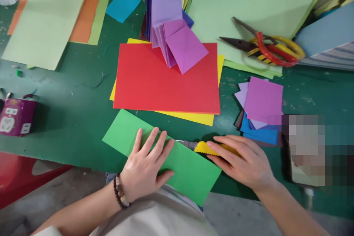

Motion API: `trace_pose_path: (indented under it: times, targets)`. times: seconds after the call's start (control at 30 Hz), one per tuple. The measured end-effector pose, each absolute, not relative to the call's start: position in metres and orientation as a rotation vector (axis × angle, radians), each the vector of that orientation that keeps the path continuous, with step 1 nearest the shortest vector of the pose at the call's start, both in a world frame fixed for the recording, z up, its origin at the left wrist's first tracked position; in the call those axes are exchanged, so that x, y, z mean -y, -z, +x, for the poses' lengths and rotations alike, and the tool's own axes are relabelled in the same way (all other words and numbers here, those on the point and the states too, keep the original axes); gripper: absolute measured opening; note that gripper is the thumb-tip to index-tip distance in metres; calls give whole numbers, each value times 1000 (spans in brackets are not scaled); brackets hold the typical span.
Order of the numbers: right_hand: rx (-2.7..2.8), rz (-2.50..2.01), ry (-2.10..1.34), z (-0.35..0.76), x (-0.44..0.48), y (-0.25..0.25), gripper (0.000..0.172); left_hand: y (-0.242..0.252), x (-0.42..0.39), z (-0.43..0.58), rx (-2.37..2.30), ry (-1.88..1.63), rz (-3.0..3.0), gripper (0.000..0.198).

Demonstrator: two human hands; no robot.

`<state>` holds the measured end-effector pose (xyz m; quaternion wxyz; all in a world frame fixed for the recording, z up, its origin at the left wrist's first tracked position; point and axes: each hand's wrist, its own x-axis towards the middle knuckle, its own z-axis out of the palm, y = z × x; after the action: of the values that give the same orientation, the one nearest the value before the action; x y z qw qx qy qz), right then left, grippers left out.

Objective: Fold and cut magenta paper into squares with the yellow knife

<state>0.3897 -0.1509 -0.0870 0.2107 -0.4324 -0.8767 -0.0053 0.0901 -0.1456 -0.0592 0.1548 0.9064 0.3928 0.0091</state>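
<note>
My left hand (148, 164) lies spread on a long green sheet of paper (188, 173), its fingertips near the far edge. The sheet lies slantwise at the table's front edge; whether it is folded I cannot tell. My right hand (243, 158) is closed around the yellow handle of a utility knife (206, 147). The knife's thin metal tip points left along the far edge of the green sheet, close to my left fingertips. Just beyond lies a red sheet (166, 84) on top of yellow paper (197, 118).
Folded purple papers (184, 44) rest on the red sheet. Scissors (265, 46) lie on pale green sheets (212, 14). Small purple and blue squares (264, 99) sit to the right, near a pixelated device. Left are more sheets (44, 25), a purple box (19, 116) and a red stool (19, 173).
</note>
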Motion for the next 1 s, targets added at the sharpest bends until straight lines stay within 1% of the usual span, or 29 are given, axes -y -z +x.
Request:
trace_pose_path:
  times: [0.4,0.77,1.0]
  targets:
    - [2432,-1315,7,384,154,88,41,63,146,84,-1106,-37,2643,64]
    - [2407,-1302,19,384,155,91,38,63,147,81,-1149,-106,2594,64]
    - [2399,-1212,19,381,152,84,42,57,147,84,-1159,-48,2586,68]
